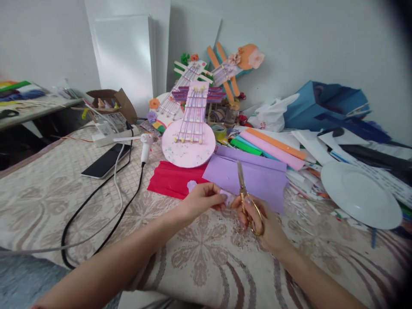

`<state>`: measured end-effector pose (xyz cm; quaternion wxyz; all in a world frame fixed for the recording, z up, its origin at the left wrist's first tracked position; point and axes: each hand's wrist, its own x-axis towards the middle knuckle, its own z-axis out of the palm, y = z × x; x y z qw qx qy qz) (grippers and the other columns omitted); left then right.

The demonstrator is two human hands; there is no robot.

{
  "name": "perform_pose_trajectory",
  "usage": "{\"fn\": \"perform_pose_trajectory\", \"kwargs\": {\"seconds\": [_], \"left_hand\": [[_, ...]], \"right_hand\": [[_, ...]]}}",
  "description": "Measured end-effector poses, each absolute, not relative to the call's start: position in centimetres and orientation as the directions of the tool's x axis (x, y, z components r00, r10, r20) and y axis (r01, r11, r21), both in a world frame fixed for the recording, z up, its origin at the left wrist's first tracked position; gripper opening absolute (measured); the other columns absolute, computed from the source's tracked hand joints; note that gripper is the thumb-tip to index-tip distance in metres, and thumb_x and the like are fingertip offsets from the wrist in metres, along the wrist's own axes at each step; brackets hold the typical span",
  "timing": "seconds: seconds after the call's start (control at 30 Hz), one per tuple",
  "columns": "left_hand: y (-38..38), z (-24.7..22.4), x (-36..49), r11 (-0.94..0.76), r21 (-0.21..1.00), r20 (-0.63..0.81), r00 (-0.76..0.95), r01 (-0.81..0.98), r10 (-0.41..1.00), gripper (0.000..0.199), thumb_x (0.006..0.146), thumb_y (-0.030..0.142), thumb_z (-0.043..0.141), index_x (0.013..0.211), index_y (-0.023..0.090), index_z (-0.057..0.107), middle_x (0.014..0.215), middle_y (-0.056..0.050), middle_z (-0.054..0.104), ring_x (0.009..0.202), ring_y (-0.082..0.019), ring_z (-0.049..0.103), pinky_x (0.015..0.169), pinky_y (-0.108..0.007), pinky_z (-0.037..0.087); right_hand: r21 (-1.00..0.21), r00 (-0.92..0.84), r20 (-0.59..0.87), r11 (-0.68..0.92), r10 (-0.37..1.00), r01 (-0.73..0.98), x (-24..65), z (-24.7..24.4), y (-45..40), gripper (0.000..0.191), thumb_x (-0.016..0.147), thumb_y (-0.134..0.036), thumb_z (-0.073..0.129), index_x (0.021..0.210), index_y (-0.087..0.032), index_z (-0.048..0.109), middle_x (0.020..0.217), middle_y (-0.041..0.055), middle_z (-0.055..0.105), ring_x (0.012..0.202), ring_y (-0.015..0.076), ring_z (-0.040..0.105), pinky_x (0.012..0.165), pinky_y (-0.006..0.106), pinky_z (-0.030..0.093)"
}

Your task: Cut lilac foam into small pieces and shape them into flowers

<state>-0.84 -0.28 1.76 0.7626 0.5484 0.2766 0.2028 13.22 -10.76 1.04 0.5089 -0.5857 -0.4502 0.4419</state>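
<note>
Fingers of the left hand (203,198) pinch shut on a lilac paper scrap (228,196), over the surface (41,206); I see it just left of the scissors (242,189) looped in the right hand (268,224), blades toward the far edge.

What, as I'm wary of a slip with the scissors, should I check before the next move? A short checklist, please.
1. Scissors secure: ok, held in the right hand, blades pointing away from the left hand.
2. Small lilac piece gripped: ok, pinched in the left hand.
3. Right hand clear of that piece: cannot tell whether they touch.
4. White glue gun apart from both hands: ok, off to the left.
5. Glue gun cool: cannot tell.
6. Right side tidy: not ok, paper scraps scattered beside the white plate.
</note>
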Motion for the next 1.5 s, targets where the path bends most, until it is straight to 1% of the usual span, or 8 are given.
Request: {"fn": "perform_pose_trajectory", "kwargs": {"seconds": [0.13,0.3,0.43,0.6,0.97,1.2,1.33,1.5], "left_hand": [[0.3,1.9,-0.9,0.410,0.909,-0.224,0.736,-0.079,0.639,0.023,0.068,0.028,0.068,0.071,0.013,0.051,0.068,-0.004,0.062,0.061,-0.009,0.058,0.064,-0.024,0.045],[0.6,1.7,-0.9,0.468,0.868,-0.228,0.705,-0.165,0.672,0.025,0.066,0.025,0.070,0.071,0.013,0.049,0.079,-0.007,0.064,0.067,-0.011,0.061,0.073,-0.028,0.047],[0.7,1.7,-0.9,0.490,0.848,-0.228,0.695,-0.203,0.682,0.026,0.065,0.026,0.071,0.069,0.012,0.050,0.076,-0.007,0.064,0.066,-0.011,0.061,0.072,-0.027,0.047],[0.8,1.7,-0.9,0.509,0.833,-0.229,0.703,-0.217,0.674,0.026,0.065,0.025,0.071,0.070,0.013,0.048,0.071,-0.005,0.064,0.066,-0.011,0.062,0.070,-0.027,0.049],[2.5,1.7,-1.3,0.520,0.809,-0.194,0.711,-0.273,0.676,0.016,0.071,0.017,0.065,0.071,0.012,0.050,0.071,-0.004,0.064,0.068,-0.011,0.064,0.067,-0.022,0.051],[4.2,2.9,-0.3,0.497,0.832,-0.195,0.709,-0.247,0.678,0.012,0.076,0.011,0.060,0.070,0.011,0.049,0.068,-0.006,0.065,0.066,-0.012,0.064,0.068,-0.023,0.052],[4.6,2.4,0.0,0.517,0.837,-0.243,0.723,-0.181,0.647,0.012,0.077,0.010,0.058,0.069,0.011,0.049,0.068,-0.007,0.065,0.064,-0.012,0.065,0.066,-0.023,0.052],[4.3,1.5,-0.6,0.553,0.805,-0.253,0.718,-0.215,0.648,0.005,0.078,0.010,0.057,0.074,0.009,0.053,0.069,-0.007,0.065,0.066,-0.012,0.065,0.067,-0.022,0.052]], "right_hand": [[-0.980,0.146,-0.045,-0.072,0.988,0.185,13.2,1.3,-11.1,0.035,0.088,-0.050,0.036,0.075,-0.019,0.049,0.055,-0.0038,0.042,0.052,0.0115,0.042,0.051,0.024,0.035],[-0.957,0.095,-0.136,-0.155,0.986,0.246,12.9,1.4,-11.1,0.039,0.084,-0.054,0.040,0.065,-0.020,0.041,0.049,-0.0058,0.036,0.045,0.0104,0.036,0.045,0.023,0.029],[-0.949,0.088,-0.169,-0.186,0.982,0.256,13.0,1.0,-10.9,0.040,0.082,-0.056,0.042,0.064,-0.020,0.040,0.048,-0.0063,0.035,0.044,0.0098,0.034,0.043,0.022,0.027],[-0.942,0.058,-0.154,-0.164,0.986,0.294,13.1,0.7,-10.9,0.041,0.082,-0.057,0.041,0.067,-0.019,0.046,0.046,-0.0070,0.033,0.042,0.0095,0.032,0.041,0.022,0.028],[-0.960,0.014,-0.202,-0.201,0.979,0.193,13.0,1.1,-9.1,0.044,0.082,-0.059,0.040,0.067,-0.018,0.046,0.047,-0.0072,0.036,0.041,0.0076,0.034,0.042,0.020,0.031],[-0.979,0.033,-0.162,-0.165,0.986,0.123,13.0,1.4,-7.6,0.044,0.082,-0.060,0.039,0.066,-0.019,0.046,0.045,-0.0074,0.035,0.041,0.0080,0.034,0.043,0.020,0.032],[-0.972,0.040,-0.171,-0.175,0.984,0.155,13.2,0.7,-7.8,0.046,0.081,-0.061,0.038,0.064,-0.019,0.045,0.044,-0.0074,0.035,0.039,0.0076,0.033,0.040,0.020,0.031],[-0.958,0.048,-0.180,-0.186,0.982,0.217,13.3,-0.3,-7.9,0.046,0.079,-0.062,0.040,0.065,-0.018,0.046,0.042,-0.0081,0.035,0.035,0.0066,0.034,0.038,0.020,0.030]]}}
